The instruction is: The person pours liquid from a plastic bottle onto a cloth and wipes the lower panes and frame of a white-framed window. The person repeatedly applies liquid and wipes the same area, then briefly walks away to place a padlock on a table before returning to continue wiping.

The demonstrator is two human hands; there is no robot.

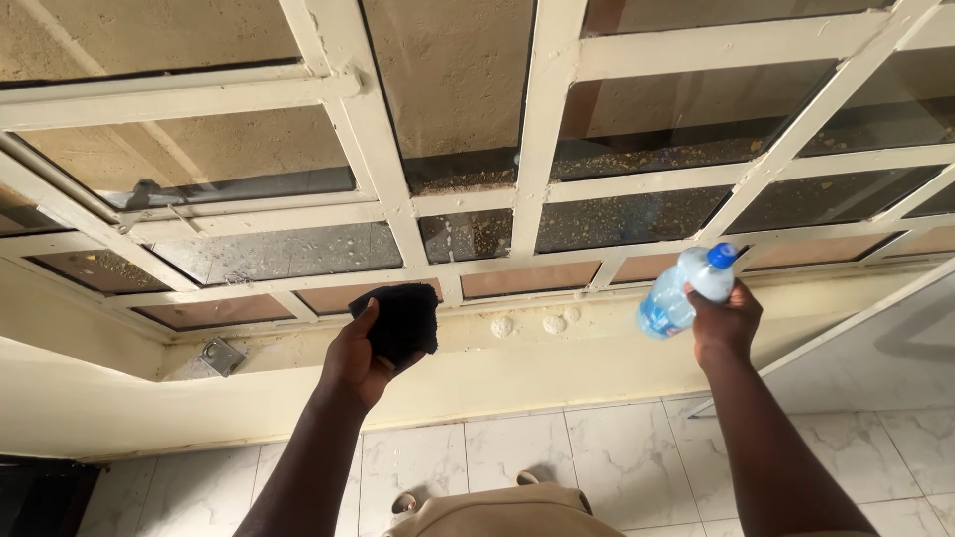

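Down by the window, the left hand [356, 358] was closed in a firm grip on a black cloth [400, 320], thumb lying up along its near edge and the fingers hidden behind it. That cloth was held up just below the bottom rail of the window frame [537, 129], in front of the cream sill [517, 343], and I could not tell whether it touched the sill or not. Well apart to the right, the right hand [724, 323] was wrapped around a clear plastic bottle [681, 290] with a blue cap [721, 256]; the grip closed over the bottle's upper part, and the bottle was tilted, cap up and to the right, its blue-labelled body slanting down to the left. It hung in front of the lower corner of the frame.

Beyond both hands, the glass panes [627, 214] between the cream bars looked dusty, with brown grit gathered along the lower rails. Two small pale lumps [527, 324] sat on the sill between the hands. A grey metal fitting [221, 355] lay at the left end of the sill. Below, white marble-patterned floor tiles [617, 462] ran under both forearms.
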